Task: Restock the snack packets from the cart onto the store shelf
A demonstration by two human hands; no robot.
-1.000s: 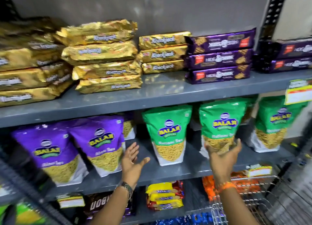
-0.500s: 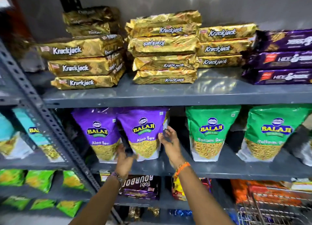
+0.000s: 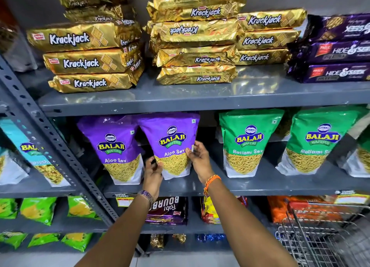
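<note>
A purple Aloo Sev packet (image 3: 170, 138) stands upright on the middle grey shelf (image 3: 240, 183). My left hand (image 3: 153, 171) grips its lower left edge and my right hand (image 3: 198, 158) grips its right edge. A second purple Aloo Sev packet (image 3: 116, 146) stands just to its left, touching it. Two green Ratlami Sev packets (image 3: 248, 142) (image 3: 318, 140) stand further right on the same shelf. The wire cart (image 3: 320, 236) is at the lower right; I cannot see packets inside it.
Gold Krackjack packs (image 3: 192, 36) and purple Hide & Seek packs (image 3: 336, 50) are stacked on the shelf above. A slotted grey upright (image 3: 50, 140) separates a left bay holding teal and green packets. Dark Bourbon packs (image 3: 168, 208) lie on the shelf below.
The view swung left and closer. Both hands left the green packets, moved to the right-hand purple packet and closed on its two edges.
</note>
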